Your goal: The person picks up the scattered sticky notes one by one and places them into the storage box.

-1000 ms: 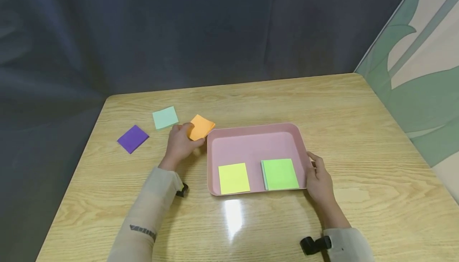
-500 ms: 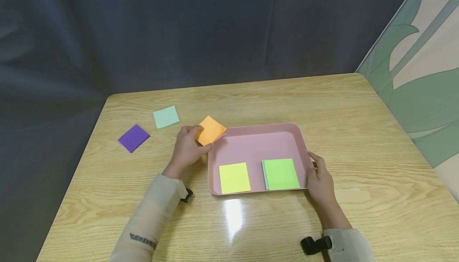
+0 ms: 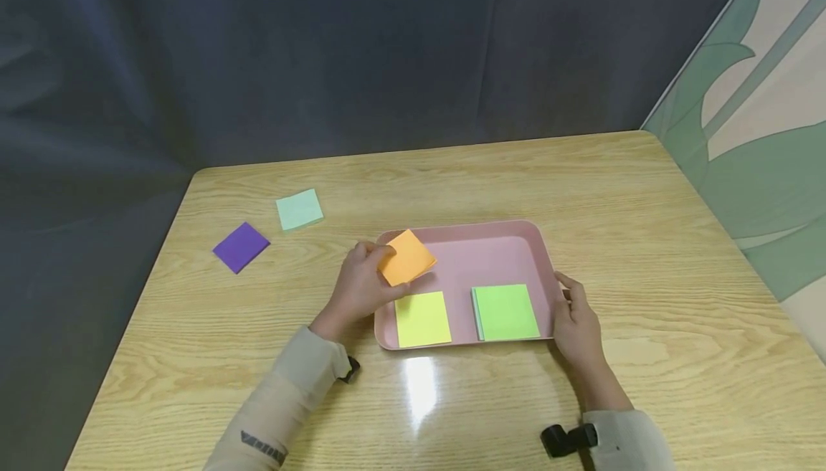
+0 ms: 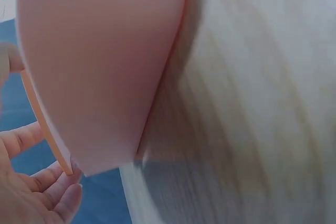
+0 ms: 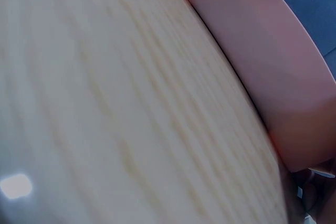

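Note:
An orange sticky note pad is pinched between the thumb and fingers of my left hand, held tilted over the left part of a pink tray. In the left wrist view the orange pad shows edge-on beside the tray's wall. Inside the tray, a yellow pad lies at the front left and a green pad at the front right. My right hand rests against the tray's right side; its fingertips are partly hidden, and only a sliver of it shows in the right wrist view.
On the wooden table, a purple sticky note pad and a mint green one lie left of the tray. Behind the table hangs a dark curtain. A patterned wall stands at the right.
My left hand has carried the orange pad rightward and nearer, from beside the tray's left edge to over its inside. The right hand and the tray have stayed in place.

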### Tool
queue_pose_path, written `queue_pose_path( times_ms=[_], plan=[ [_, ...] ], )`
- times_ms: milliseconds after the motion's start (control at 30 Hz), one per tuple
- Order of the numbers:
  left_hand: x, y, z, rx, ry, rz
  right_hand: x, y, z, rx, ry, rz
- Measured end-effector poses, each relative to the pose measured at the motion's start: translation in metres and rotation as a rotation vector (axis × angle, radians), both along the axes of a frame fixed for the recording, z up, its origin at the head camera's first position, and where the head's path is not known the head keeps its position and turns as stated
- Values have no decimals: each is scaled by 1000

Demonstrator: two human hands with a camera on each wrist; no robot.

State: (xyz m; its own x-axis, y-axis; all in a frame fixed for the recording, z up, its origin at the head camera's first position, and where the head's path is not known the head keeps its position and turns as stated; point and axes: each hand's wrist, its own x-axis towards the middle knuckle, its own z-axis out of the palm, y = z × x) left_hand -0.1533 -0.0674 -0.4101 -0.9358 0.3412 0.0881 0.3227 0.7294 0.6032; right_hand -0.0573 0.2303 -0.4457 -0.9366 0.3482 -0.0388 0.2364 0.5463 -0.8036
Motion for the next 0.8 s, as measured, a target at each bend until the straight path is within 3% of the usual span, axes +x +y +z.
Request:
queue_pose_path(
  times_ms=[233,600,800],
  plan=[
    [9,8,-4,-57,25,-128,0,0,0,-1,1,-1],
    [14,13,-8,-172,71,-229,0,-1,3,1,4,-3],
    [16,13,-11,-216,50,-317,1,-1,3,6,4,5]
  ],
)
